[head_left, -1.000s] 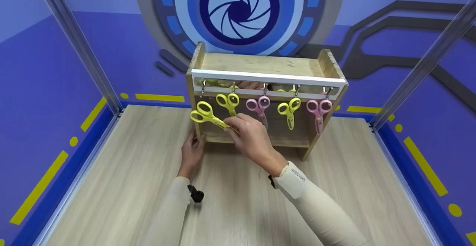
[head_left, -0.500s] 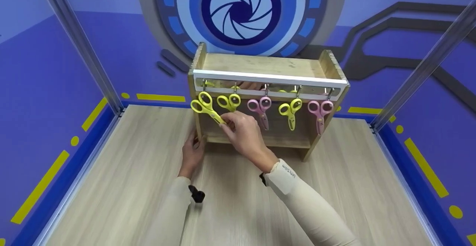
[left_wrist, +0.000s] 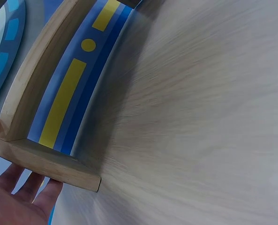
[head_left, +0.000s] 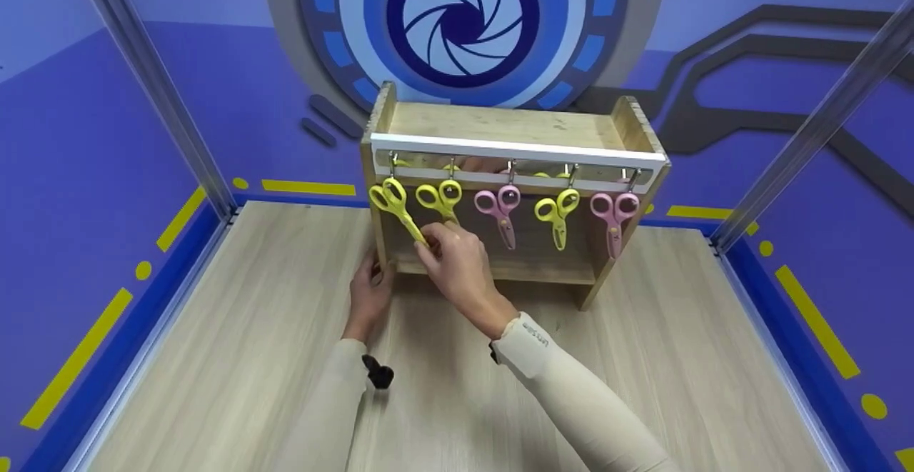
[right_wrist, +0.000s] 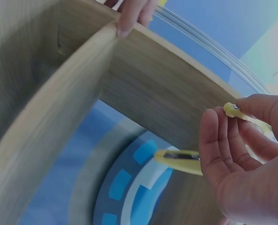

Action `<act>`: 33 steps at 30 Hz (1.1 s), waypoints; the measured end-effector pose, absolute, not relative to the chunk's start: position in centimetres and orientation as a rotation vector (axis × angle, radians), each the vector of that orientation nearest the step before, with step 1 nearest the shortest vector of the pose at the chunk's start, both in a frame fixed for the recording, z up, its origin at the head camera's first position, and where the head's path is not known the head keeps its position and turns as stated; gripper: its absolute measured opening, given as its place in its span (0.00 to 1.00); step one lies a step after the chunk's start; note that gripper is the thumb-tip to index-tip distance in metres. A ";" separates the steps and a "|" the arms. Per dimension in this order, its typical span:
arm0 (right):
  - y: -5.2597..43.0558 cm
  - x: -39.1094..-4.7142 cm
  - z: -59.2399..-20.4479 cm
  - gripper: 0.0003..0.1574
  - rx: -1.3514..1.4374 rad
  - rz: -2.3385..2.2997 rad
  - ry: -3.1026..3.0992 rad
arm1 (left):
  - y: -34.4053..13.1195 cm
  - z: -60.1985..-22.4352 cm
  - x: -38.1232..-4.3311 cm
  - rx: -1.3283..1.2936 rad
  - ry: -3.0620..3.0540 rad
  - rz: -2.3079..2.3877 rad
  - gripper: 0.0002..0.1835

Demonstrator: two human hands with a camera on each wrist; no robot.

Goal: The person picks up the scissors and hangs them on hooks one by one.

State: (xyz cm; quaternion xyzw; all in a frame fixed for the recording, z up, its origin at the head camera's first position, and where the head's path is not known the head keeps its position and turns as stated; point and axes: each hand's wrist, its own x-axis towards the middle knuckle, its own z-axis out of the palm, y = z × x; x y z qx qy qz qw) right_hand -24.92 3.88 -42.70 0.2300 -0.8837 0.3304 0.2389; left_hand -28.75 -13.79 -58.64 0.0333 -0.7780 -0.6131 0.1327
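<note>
My right hand (head_left: pixel 460 261) pinches yellow scissors (head_left: pixel 400 209) by the blade end between thumb and fingers; in the right wrist view the blade tip (right_wrist: pixel 231 110) shows at the fingertips. The scissors tilt, handles up, and one finger ring overlaps the leftmost hook (head_left: pixel 392 163). Whether the ring bears on that hook I cannot tell. My left hand (head_left: pixel 370 297) grips the lower left side of the wooden shelf (head_left: pixel 500 123), thumb and fingers on either side of the panel (left_wrist: pixel 49 165). Beside the held scissors hangs a second yellow pair (head_left: pixel 440 197), its blades partly behind my right hand.
Farther right along the white hook rail (head_left: pixel 514 149) hang pink scissors (head_left: pixel 500 208), yellow scissors (head_left: pixel 558 213) and another pink pair (head_left: pixel 614 215). The shelf stands on a wood-grain table (head_left: pixel 285 258) between blue printed walls (head_left: pixel 71 136).
My right hand has drawn the yellow scissors from a flatter tilt to a steeper one, their ring coming up to the leftmost hook and then settling slightly lower. The left hand keeps its place.
</note>
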 end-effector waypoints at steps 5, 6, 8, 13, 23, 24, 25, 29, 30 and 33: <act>3.1 -25.2 -43.6 0.06 0.596 0.888 -2.430 | -13.9 -58.6 -28.7 0.086 -2.252 -1.795 0.32; 3.0 -25.3 -43.7 0.06 0.590 0.880 -2.431 | -13.9 -58.6 -28.7 0.084 -2.249 -1.800 0.32; 2.7 -25.5 -44.1 0.05 0.576 0.874 -2.439 | -14.0 -58.6 -28.7 0.078 -2.246 -1.803 0.32; 2.0 -26.0 -44.9 0.05 0.552 0.872 -2.456 | -14.0 -58.8 -28.7 0.072 -2.247 -1.793 0.32; 1.6 -26.7 -45.7 0.05 0.524 0.923 -2.492 | -13.9 -58.6 -28.7 0.114 -2.263 -1.796 0.31; 1.5 -26.7 -45.7 0.05 0.521 0.927 -2.496 | -13.8 -58.6 -28.7 0.118 -2.263 -1.807 0.31; 1.5 -26.8 -45.7 0.06 0.520 0.931 -2.500 | -13.9 -58.6 -28.7 0.120 -2.264 -1.812 0.31; 1.4 -26.9 -45.9 0.07 0.520 0.936 -2.501 | -13.9 -58.5 -28.6 0.129 -2.267 -1.820 0.31; 1.4 -26.9 -45.9 0.07 0.520 0.938 -2.498 | -13.9 -58.5 -28.6 0.127 -2.271 -1.814 0.31; 1.3 -26.9 -46.0 0.07 0.518 0.939 -2.496 | -13.9 -58.5 -28.6 0.128 -2.279 -1.802 0.31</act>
